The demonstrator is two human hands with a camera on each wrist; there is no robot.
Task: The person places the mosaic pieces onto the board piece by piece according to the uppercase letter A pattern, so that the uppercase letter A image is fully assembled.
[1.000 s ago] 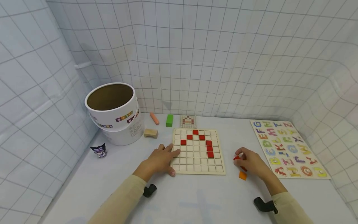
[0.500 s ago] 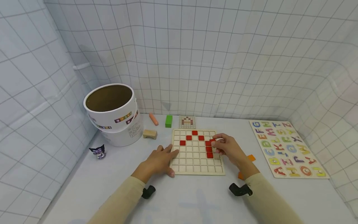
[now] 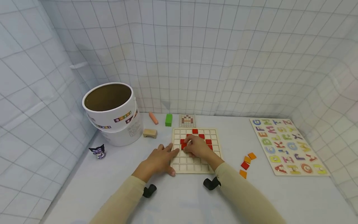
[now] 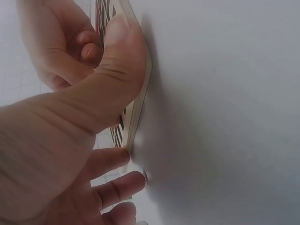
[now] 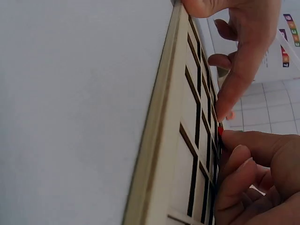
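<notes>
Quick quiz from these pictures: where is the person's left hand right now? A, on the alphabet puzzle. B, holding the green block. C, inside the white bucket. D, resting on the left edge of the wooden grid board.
D: the left hand lies flat at the left edge of the wooden grid board, its thumb on the rim in the left wrist view, well away from the white bucket, the alphabet puzzle and the green block.

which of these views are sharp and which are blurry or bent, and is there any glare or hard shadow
Head view: evenly lit and sharp, no glare, only soft shadows; the wall grid lines bow from a wide lens. Left wrist view: the left hand fills the frame, soft and too close, with a faint shadow beside the grid board. Right wrist view: the board edge is slightly blurred, fingertips clearer.
</notes>
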